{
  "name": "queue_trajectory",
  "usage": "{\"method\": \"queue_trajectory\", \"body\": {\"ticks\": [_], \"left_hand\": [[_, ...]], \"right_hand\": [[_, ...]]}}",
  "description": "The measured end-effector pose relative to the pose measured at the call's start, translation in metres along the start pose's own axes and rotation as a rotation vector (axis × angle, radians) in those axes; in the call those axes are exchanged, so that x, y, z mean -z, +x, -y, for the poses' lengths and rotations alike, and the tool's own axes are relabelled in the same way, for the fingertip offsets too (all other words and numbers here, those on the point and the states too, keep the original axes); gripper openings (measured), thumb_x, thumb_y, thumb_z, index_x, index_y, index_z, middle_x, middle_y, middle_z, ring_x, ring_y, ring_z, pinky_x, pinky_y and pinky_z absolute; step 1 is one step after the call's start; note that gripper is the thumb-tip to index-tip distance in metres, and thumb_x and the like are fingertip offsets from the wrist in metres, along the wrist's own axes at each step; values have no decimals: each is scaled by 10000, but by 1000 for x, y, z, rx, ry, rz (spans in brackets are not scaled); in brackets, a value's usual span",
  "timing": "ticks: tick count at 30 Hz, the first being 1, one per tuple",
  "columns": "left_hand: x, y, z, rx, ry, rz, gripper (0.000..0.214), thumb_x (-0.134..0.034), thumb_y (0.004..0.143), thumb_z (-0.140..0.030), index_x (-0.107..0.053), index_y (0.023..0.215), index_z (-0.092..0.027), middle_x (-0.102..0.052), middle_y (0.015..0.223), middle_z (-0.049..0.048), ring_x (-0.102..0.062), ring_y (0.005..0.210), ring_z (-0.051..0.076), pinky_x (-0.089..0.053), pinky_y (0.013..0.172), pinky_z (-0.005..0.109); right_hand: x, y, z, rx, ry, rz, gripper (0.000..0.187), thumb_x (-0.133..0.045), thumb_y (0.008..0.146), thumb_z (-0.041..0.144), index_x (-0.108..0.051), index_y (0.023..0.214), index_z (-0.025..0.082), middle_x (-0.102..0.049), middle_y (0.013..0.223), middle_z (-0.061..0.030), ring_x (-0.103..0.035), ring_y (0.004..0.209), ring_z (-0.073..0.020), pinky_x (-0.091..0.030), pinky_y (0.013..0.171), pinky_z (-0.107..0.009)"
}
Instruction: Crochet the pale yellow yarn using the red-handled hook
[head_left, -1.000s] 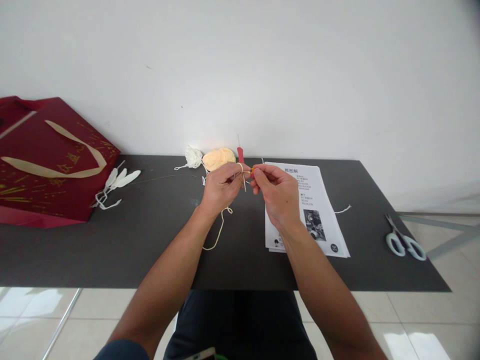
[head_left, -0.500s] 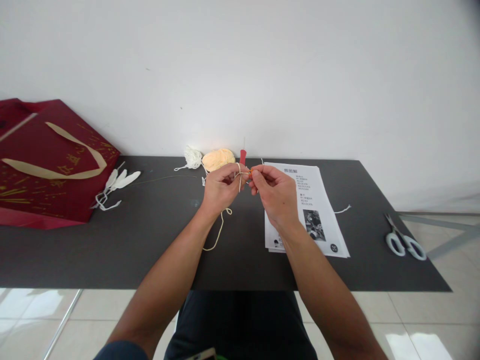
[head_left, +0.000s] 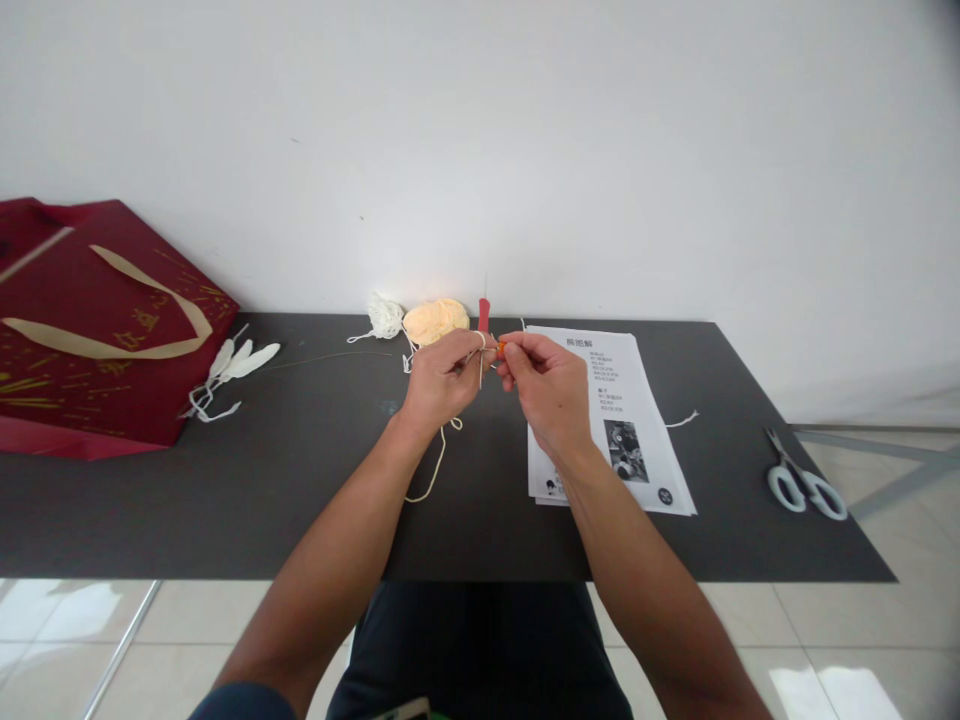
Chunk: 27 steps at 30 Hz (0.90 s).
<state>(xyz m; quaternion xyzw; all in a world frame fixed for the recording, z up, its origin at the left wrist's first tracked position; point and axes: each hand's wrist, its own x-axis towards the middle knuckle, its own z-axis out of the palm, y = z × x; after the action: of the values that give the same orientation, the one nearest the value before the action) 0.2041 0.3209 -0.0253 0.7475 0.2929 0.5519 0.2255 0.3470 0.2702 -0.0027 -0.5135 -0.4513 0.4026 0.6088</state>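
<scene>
My left hand [head_left: 448, 372] is closed around cream yarn [head_left: 481, 370], which loops over its fingers. The yarn's loose length [head_left: 437, 468] trails onto the table below the wrist. Between thumb and fingertips, my right hand [head_left: 551, 380] pinches an orange-handled crochet hook [head_left: 502, 349], mostly hidden by the fingers. Both hands' fingertips almost meet above the table, and the working spot between them is too small to make out clearly. Just behind the hands lie a peach yarn ball [head_left: 436, 320] and a red-handled tool [head_left: 484, 315] with a thin tip.
Printed sheets [head_left: 611, 430] lie under my right forearm. Scissors [head_left: 806, 480] rest near the right end of the dark table [head_left: 315, 480]. White yarn [head_left: 385, 315] and white crocheted pieces [head_left: 244, 360] are to the left, beside a red gift bag [head_left: 112, 330]. A wall rises behind.
Both hands stay nearly in place. The yarn loop on my left fingers has shifted slightly, and the orange hook shows a little more. The view has moved a touch.
</scene>
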Motion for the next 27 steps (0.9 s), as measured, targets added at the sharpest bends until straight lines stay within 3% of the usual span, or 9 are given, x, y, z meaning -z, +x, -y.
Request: {"method": "queue_trajectory", "body": {"ticks": [10, 19, 27], "left_hand": [[1, 2, -6, -45, 45, 12, 105, -638, 967, -170, -713, 894, -177, -745, 828, 37, -672, 750, 116, -505, 692, 231], [-4, -2, -4, -39, 48, 55, 141, -596, 992, -182, -712, 912, -188, -751, 852, 37, -688, 784, 125, -527, 735, 252], [-2, -1, -7, -24, 53, 73, 147, -610, 998, -239, -718, 915, -182, -750, 841, 44, -674, 739, 122, -519, 686, 239]], "right_hand": [[1, -1, 3, 36, -49, -12, 186, -690, 921, 361, -763, 999, 208, -732, 687, 21, -627, 543, -104, -508, 560, -264], [3, -3, 2, 170, -287, -41, 122, -597, 949, 308, -680, 948, 219, -729, 805, -20, -675, 687, -158, -524, 671, -308], [5, -3, 2, 193, -386, -9, 116, -559, 957, 276, -665, 944, 230, -729, 807, -22, -668, 690, -169, -508, 693, -325]]}}
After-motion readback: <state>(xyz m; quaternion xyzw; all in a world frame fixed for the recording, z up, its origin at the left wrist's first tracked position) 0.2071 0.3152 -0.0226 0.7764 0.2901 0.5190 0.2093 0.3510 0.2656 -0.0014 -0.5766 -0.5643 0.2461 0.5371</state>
